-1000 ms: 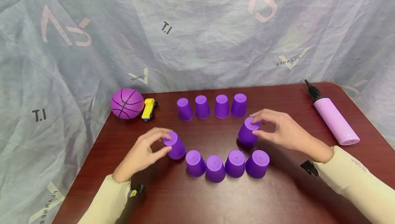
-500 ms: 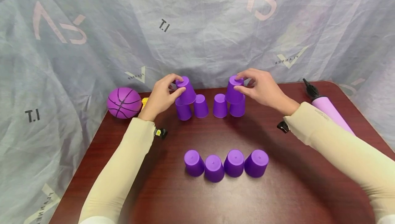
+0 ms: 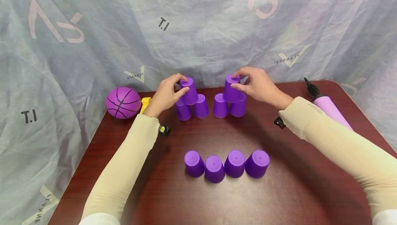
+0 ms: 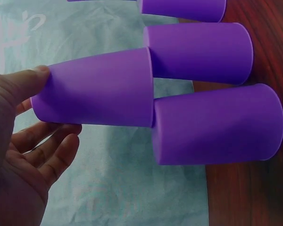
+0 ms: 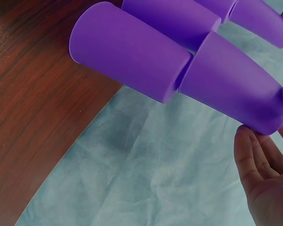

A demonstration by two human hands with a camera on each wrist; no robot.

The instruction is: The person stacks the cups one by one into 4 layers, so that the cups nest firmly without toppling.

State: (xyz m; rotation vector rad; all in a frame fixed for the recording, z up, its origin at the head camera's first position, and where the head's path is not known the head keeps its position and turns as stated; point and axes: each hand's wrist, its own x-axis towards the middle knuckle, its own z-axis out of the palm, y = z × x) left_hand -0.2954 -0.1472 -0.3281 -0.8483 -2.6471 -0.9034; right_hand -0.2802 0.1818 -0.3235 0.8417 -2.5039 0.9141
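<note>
My left hand (image 3: 164,94) pinches an upside-down purple cup (image 3: 190,94) near its closed end, thumb on one side and fingers on the other. In the left wrist view, that cup's rim (image 4: 150,89) meets the bases of two cups standing upside down side by side, bridging them. On the other side my right hand (image 3: 258,84) holds a matching cup (image 3: 230,92) the same way. Its rim lies against the bases of the right-hand pair, whose inner cup (image 3: 220,107) shows clearly; the outer cup (image 3: 238,108) is partly covered.
Nearer the front, several upside-down purple cups (image 3: 214,170) stand in a row on the dark red table (image 3: 217,204). A purple ball (image 3: 123,103) and a partly hidden yellow toy truck (image 3: 145,103) sit at left. A pink hand pump (image 3: 332,109) lies at right.
Both hands have carried their cups from the middle of the table up and away onto the back pairs. Over the last half second, the cups shifted slightly inward, towards each other.
</note>
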